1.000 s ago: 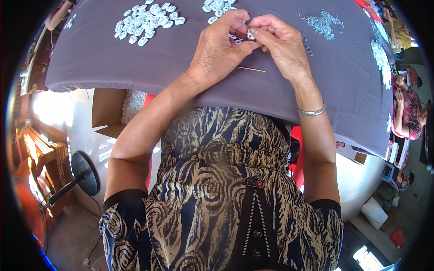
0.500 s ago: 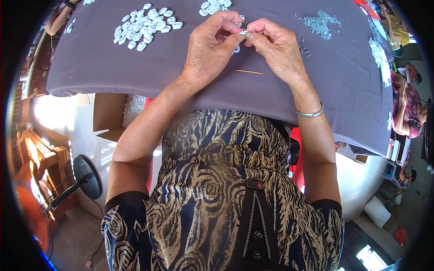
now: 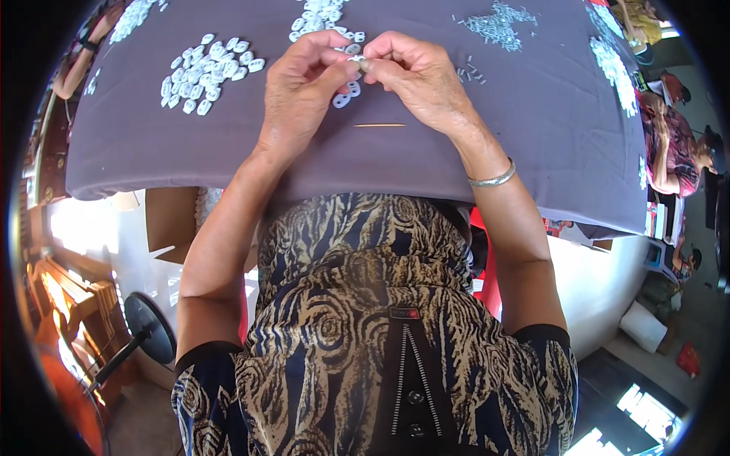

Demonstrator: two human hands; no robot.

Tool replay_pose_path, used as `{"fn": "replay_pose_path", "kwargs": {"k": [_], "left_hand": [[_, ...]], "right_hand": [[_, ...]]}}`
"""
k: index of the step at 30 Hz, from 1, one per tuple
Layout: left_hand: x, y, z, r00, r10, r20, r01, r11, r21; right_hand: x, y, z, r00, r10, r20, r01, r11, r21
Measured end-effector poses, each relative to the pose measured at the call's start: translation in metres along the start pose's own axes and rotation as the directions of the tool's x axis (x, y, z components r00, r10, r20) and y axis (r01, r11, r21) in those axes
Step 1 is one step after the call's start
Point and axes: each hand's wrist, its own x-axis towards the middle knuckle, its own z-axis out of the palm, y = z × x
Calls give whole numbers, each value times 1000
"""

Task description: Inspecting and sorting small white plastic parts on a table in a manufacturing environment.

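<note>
My left hand (image 3: 303,95) and my right hand (image 3: 418,82) meet above the table, thumbs and fingers pinching a small white plastic piece (image 3: 357,58) between them. The fingertips cover most of that piece. Just below the fingertips lie a few white oval pieces (image 3: 342,99) with holes. Nearer to me, a thin wooden stick (image 3: 379,125) rests crosswise on the dark tablecloth (image 3: 228,156). A loose pile of white oval pieces (image 3: 205,74) spreads to the left of my left hand. Beyond my fingers is another white pile (image 3: 319,14), partly hidden by them.
Small pale metal-looking pins (image 3: 502,26) are heaped at the far right, with several loose pins (image 3: 471,71) closer in. More white pieces (image 3: 614,72) line the right edge. Another person's arm (image 3: 76,64) rests at far left; a person (image 3: 669,148) sits at right. An open cardboard box (image 3: 169,220) stands below the table edge.
The view has shifted, so the table contents appear farther left. Both hands keep their pinch on the small white piece, and more white ovals show under my fingertips.
</note>
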Motion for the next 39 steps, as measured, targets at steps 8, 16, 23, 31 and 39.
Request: {"fn": "replay_pose_path", "kwargs": {"k": [8, 16, 23, 31, 39], "left_hand": [[-1, 3, 1, 1000, 21, 3, -21, 987, 161], [3, 4, 0, 999, 30, -15, -27, 986, 166], [-4, 2, 14, 1000, -4, 4, 4, 996, 88], [-11, 2, 14, 1000, -7, -1, 7, 989, 151], [3, -1, 0, 996, 78, -36, -73, 989, 127]], "right_hand": [[5, 15, -88, 960, -109, -258, -15, 899, -438], [13, 30, -85, 987, -119, -107, 15, 735, -678], [10, 30, -78, 980, -186, -69, 72, 657, -751], [6, 22, -66, 954, -246, -173, 75, 751, -656], [13, 27, -90, 938, -237, -253, 44, 805, -592]]}}
